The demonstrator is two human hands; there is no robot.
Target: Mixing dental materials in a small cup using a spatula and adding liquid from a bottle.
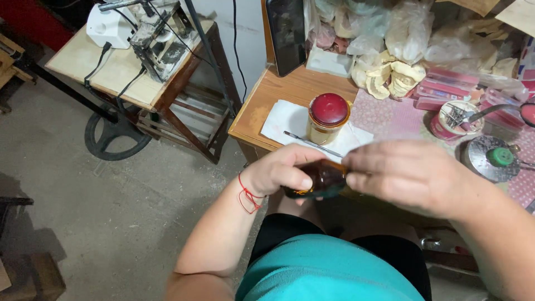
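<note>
A small dark brown bottle lies sideways in front of my body, gripped by my left hand, which wears a red thread at the wrist. At the bottle's right end my right hand is closed over the top, blurred by motion; the cap itself is hidden under the fingers. Just beyond my hands, on a white paper sheet at the wooden table's near edge, stand a jar with a dark red lid and a thin metal tool.
The wooden table carries plaster dental casts, plastic bags, pink boxes, a pink cup of tools and a round metal dish. At the far left stands a second table with a small machine. Bare concrete floor lies to the left.
</note>
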